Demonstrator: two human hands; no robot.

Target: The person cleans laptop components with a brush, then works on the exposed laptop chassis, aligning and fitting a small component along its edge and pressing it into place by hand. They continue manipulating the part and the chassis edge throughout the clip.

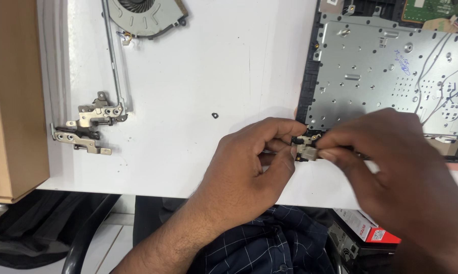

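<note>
Bracket [309, 150], small metal, sits btwn both hands at laptop chassis [386, 76] corner. L hand [252, 162] and R hand [391, 167] both pinch it w/ fingertips.

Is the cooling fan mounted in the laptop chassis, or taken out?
Out. The cooling fan lies on the white table, apart from the laptop chassis.

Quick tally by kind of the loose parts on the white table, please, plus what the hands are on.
Hinge brackets: 2
Cooling fan: 1
Small loose ring: 1
Laptop chassis: 1
Small metal part, pinched by left hand and right hand: 1
Total: 6
</note>
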